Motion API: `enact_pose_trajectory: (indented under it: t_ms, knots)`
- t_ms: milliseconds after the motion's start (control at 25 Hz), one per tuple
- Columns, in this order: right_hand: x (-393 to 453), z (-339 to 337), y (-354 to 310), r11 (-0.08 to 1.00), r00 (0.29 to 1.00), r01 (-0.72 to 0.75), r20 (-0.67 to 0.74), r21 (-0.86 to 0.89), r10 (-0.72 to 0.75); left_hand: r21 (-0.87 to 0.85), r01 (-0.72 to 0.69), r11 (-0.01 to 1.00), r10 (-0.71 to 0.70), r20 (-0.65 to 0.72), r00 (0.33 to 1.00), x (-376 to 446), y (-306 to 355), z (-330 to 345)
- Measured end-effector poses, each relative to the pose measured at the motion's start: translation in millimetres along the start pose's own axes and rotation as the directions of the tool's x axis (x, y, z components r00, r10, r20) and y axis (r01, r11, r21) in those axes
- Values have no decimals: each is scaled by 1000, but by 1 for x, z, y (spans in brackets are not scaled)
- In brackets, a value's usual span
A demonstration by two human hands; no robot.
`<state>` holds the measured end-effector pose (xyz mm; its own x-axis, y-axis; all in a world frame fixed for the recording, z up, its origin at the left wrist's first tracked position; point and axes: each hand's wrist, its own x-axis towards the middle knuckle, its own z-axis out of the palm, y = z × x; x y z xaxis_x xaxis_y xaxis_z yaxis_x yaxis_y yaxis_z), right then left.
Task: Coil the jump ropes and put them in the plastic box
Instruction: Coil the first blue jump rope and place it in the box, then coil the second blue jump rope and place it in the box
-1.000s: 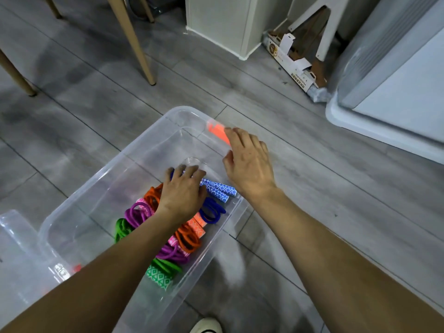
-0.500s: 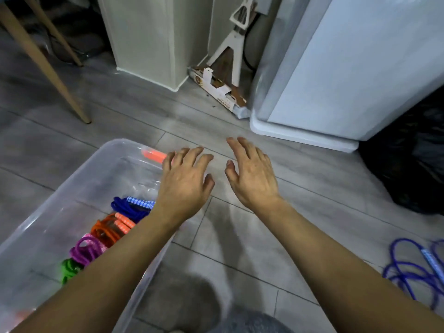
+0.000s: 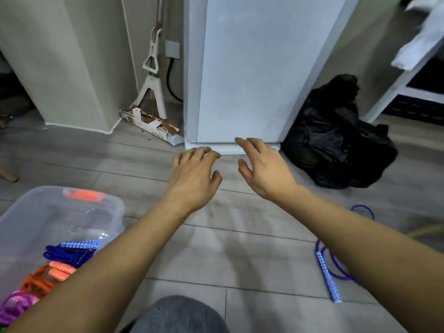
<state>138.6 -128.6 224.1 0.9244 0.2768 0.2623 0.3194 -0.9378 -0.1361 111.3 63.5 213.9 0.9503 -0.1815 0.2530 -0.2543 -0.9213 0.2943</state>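
So a second ago the left hand (image 3: 194, 179) was down inside the plastic box (image 3: 79, 210) settling the blue coil next to the others, and the right hand (image 3: 266, 171) was parked on the box rim. Now both hands are out and up in the air over the grey floor (image 3: 216, 248), empty, fingers loosely spread, nothing held in either one. The view has also swung to the right, so the box has slid off to the lower left and a white appliance (image 3: 240, 68) and a black trash bag (image 3: 336, 140) fill the back of the scene. Inside the box you can see the coiled blue rope (image 3: 69, 254) with its patterned handle, then the orange rope (image 3: 45, 277) and the purple rope (image 3: 16, 306) stacked toward the near end. What that swing reveals is the next job: another blue jump rope (image 3: 336, 267) lying loose and uncoiled on the floor, down under the right forearm, with its blue-and-white handle (image 3: 328, 277) pointing toward the camera. So I'd say the last rope is done and dropped off, and this is the turn toward the next one. The right hand looks like the closer one for grabbing that handle, though part of the cord is hidden behind the arm, so I can't tell how tangled it is.
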Motion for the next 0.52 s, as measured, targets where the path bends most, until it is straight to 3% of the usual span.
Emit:
enact_pose_trajectory:
  t_ms: [240,520]
  knots:
    - [-64,-38,97,994,991,-107,-77,-16,106,-1,-155,988,155,-5,988,18,96,6]
    - [-156,-31,209,955,952,-296,-74,2,296,-13,-346,938,346,82,935,32,205,52]
